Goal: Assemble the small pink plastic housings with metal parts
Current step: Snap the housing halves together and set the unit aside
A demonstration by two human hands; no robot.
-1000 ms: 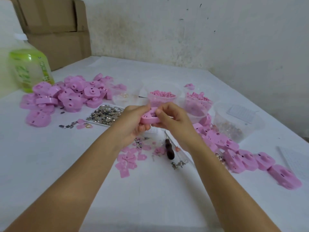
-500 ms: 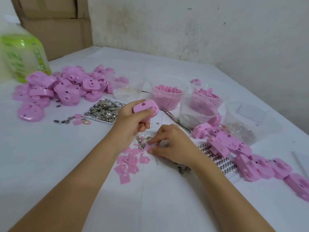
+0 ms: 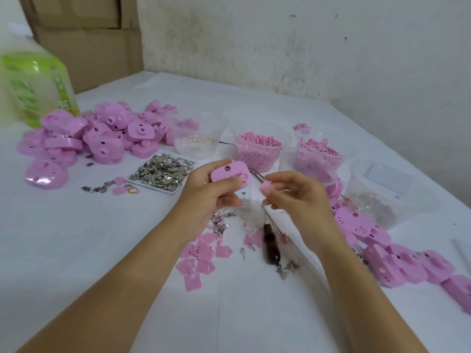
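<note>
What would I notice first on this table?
Pink everywhere: a big heap of pink housings sits at the far left. In the middle, the left hand holds one pink housing while the right hand pinches a tiny pink piece beside it. A tray of shiny metal bits lies left of the hands.

We see soft, even, bright light with no single source that we can place; the white counter [image 3: 76, 250] looks pale and washed out; shadows on it are faint and diffuse; the metal parts [image 3: 163, 171] throw small glints; the green bottle [image 3: 35, 87] at the left edge is smeared and overexposed; the cardboard boxes [image 3: 89, 47] lean at the top left from the wide lens; the whole frame is slightly soft, the right hand [image 3: 298, 197] mildly blurred.
</note>
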